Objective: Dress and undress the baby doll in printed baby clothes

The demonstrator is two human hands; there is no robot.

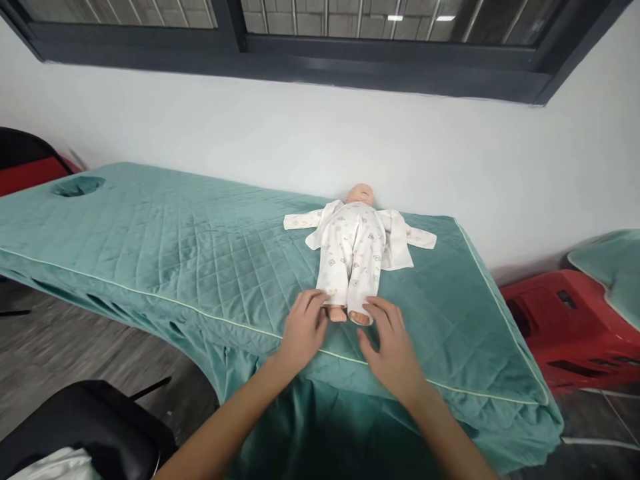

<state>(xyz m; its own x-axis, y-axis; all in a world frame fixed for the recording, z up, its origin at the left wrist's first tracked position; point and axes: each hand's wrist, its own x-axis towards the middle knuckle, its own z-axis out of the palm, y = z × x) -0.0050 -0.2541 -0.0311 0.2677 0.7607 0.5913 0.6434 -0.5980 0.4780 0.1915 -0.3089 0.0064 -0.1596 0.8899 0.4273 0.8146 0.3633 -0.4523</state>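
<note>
A baby doll (361, 194) lies on its back on the green quilted bed cover (240, 227), head toward the wall and feet toward me. White printed trousers (337, 257) cover its legs and reach high over its belly. A white printed jacket (399, 243) hangs spread at both sides, its sleeves stretched outward. At the left trouser cuff is my left hand (303, 330), fingers curved and thumb apart. My right hand (393, 345) reaches the other cuff with its fingertips, thumb well apart. Both bare feet show below the cuffs, the right-hand one partly covered.
The bed has a face hole (79, 186) at its far left. A black chair (95, 427) stands at the lower left with white cloth on it. To the right is a red plastic piece (575, 320) with green fabric over it. A white wall (200, 120) runs behind.
</note>
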